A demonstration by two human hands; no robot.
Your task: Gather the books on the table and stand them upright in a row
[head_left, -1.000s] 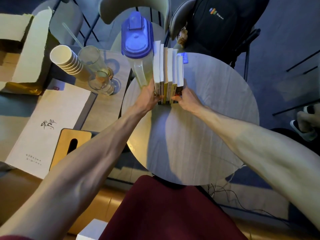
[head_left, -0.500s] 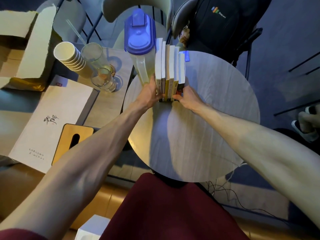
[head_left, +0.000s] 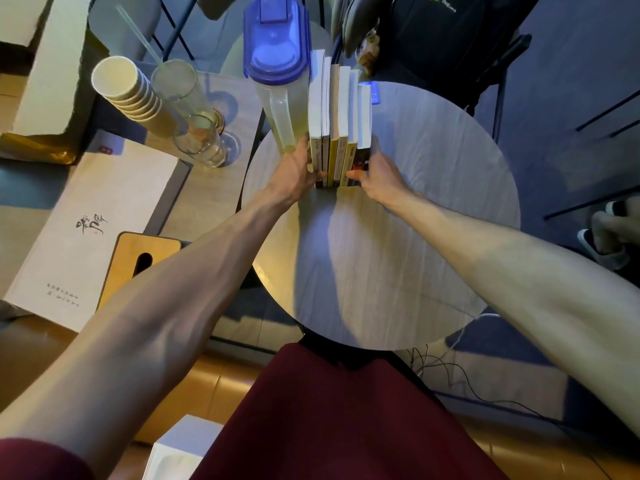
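While the books [head_left: 337, 116] stand up in a row at the far side of the round table [head_left: 381, 271], right beside the jug [head_left: 277, 81], the left hand [head_left: 294, 168] and right hand [head_left: 377, 174] press on each end. The fingers are squeezing the row between them. It looks nearly done. Next, let go slowly so no book tips over.
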